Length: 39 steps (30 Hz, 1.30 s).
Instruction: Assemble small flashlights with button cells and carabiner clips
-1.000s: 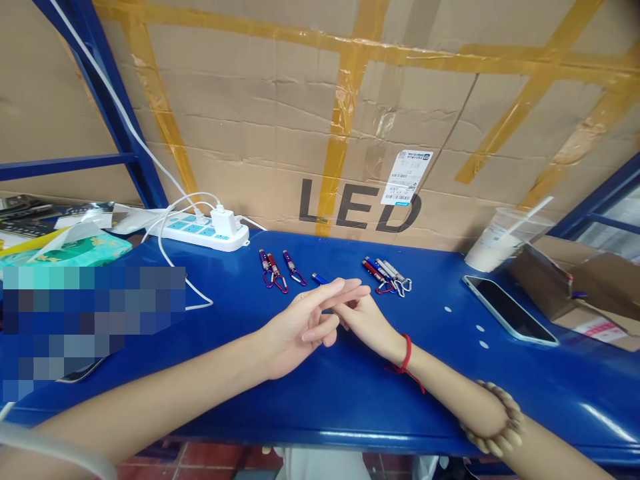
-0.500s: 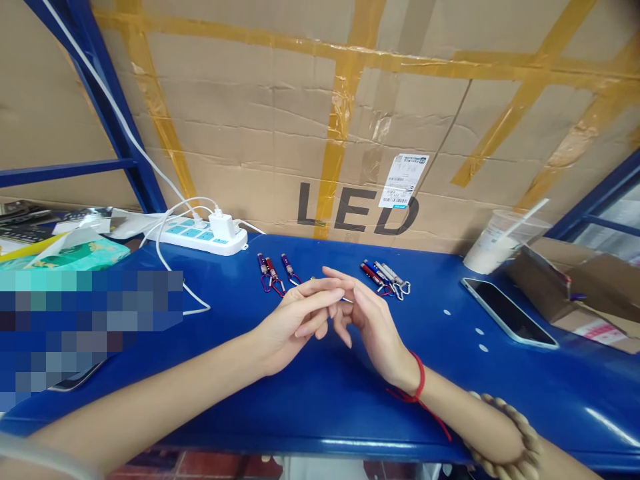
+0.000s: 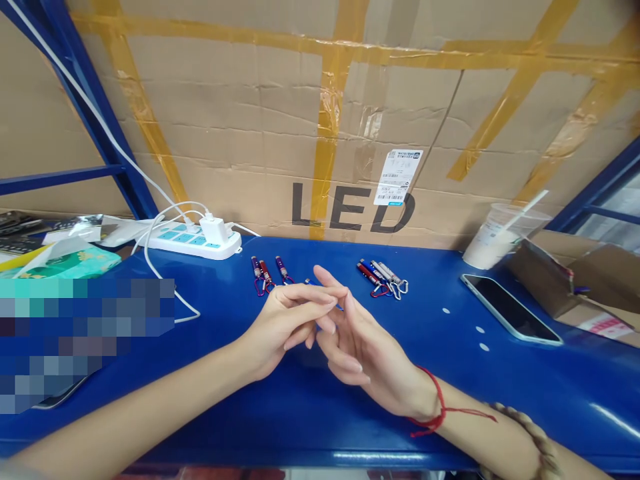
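Note:
My left hand and my right hand meet at the fingertips above the blue table. The left fingers are loosely bent with the thumb stretched along them; the right fingers are apart. Behind the fingers a bit of a blue penlight shows, mostly hidden, and whether a hand touches it is unclear. Two purple penlights and a red penlight with carabiner clips lie behind my left hand. A group of red, blue and silver penlights lies beyond my right hand.
A white power strip with cables is at back left, near packets. On the right are a phone, a cup with a straw and an open cardboard box. A large carton stands behind the table.
My right hand has turned so more of its palm shows, with its lower fingers stretched towards the right. My left hand is slightly lower and further left in view. The camera view has shifted a little.

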Tool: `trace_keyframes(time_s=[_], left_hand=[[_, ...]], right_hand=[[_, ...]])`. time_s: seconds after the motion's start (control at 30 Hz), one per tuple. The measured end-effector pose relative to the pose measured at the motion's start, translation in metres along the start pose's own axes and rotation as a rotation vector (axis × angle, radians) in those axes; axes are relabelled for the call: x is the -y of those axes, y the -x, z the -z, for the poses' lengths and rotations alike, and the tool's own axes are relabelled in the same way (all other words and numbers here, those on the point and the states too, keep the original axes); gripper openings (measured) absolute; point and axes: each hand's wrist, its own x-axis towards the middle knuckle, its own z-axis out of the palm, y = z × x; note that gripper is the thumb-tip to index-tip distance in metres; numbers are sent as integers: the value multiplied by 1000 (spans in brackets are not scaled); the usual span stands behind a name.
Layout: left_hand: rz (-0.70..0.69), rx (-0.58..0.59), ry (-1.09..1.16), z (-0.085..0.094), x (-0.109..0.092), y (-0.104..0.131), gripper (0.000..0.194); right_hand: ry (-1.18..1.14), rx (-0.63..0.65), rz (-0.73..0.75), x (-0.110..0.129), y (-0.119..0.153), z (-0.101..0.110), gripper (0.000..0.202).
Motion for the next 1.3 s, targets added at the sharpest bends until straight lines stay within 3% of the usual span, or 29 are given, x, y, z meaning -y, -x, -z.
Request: trace_keyframes(time_s=[0.47, 0.7, 0.83, 1.07, 1.23, 1.3], left_hand=[[-168, 47, -154, 1, 3, 0, 7], [-552, 70, -553, 12, 1, -6, 11], [-760, 139, -732, 15, 0, -6, 12], [-503, 32, -702, 7, -1, 0, 15], [-204, -41, -324, 2, 2, -2, 6], [-110, -60, -217, -1, 1, -2, 10]], right_hand=[[-222, 59, -126, 7, 4, -2, 30], [-378, 257, -255, 13, 3, 4, 18], [-343, 344, -275, 15, 4, 4, 23], [-248, 250, -211, 14, 7, 0, 15], [-138, 196, -158, 14, 4, 2, 10], [-75, 175, -150, 14, 3, 3, 23]])
